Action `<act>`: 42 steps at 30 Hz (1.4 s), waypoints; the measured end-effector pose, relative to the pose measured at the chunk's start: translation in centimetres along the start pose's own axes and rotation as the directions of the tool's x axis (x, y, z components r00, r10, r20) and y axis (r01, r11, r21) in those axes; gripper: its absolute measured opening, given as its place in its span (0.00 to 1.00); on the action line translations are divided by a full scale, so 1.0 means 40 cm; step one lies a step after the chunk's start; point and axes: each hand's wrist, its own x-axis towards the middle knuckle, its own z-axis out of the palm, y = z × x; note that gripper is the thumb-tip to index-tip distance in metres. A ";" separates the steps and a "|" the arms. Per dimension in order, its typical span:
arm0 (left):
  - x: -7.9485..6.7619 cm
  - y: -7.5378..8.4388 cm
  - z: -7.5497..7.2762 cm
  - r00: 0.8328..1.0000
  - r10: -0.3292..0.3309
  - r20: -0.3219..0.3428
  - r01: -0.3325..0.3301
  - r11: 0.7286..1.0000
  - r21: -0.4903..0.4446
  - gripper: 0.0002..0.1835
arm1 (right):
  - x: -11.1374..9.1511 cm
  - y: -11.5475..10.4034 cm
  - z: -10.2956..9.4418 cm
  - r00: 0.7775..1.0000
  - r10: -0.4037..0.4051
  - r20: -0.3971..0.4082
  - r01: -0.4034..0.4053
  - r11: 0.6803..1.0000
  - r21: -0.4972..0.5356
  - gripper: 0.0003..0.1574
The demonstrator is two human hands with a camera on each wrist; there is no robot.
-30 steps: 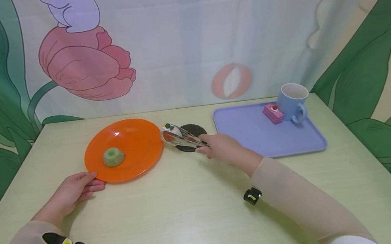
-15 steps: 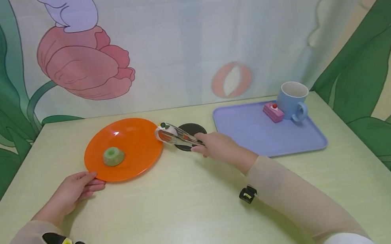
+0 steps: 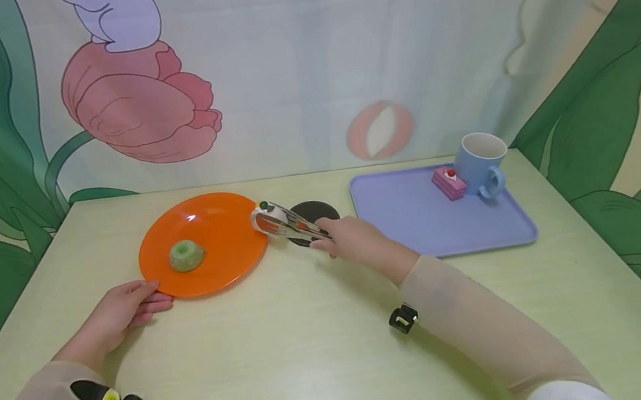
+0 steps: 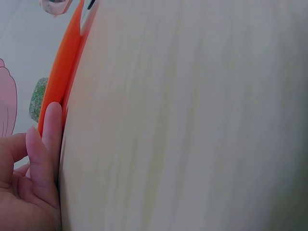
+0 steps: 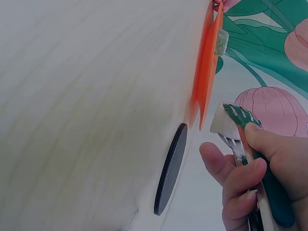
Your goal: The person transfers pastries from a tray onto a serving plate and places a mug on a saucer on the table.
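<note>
My left hand point(image 3: 124, 312) pinches the near-left rim of the orange plate point(image 3: 229, 255), thumb on top and fingers beneath. On that plate sits a small green ring-shaped cake point(image 3: 187, 256). With curled fingers, my right hand point(image 3: 360, 243) grips metal tongs point(image 3: 299, 228); in the right wrist view they have fork-like tips and a green handle part. Between the tips is a small white cake piece point(image 5: 221, 120), held up off the table. In the head view it has green and yellow bits on top and is at the plate's right rim, partly hidden by the tongs.
Beneath the tongs lies a round black coaster point(image 3: 316, 211). To the right, a lavender tray point(image 3: 418, 235) carries a pink cake slice point(image 3: 449, 183) with a red topping and a blue mug point(image 3: 477, 170). A patterned curtain point(image 3: 283, 67) hangs behind the table point(image 3: 289, 347).
My right hand has shifted left, carrying the tongs and white cake piece from beside the coaster to the plate's right rim. My left hand stays on the rim.
</note>
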 end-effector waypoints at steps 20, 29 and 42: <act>0.003 -0.002 -0.002 1.000 -0.014 0.007 0.014 1.000 -0.011 0.30 | 0.014 -0.015 0.006 1.000 -0.006 -0.007 0.006 1.000 -0.003 0.38; 0.000 0.002 0.000 1.000 -0.001 0.008 0.001 1.000 -0.027 0.29 | 0.020 -0.027 0.007 1.000 -0.023 -0.009 0.024 1.000 0.018 0.37; 0.000 0.000 0.001 1.000 -0.005 0.012 0.005 1.000 -0.019 0.31 | 0.019 -0.039 0.006 0.998 -0.063 -0.023 0.064 0.998 0.011 0.35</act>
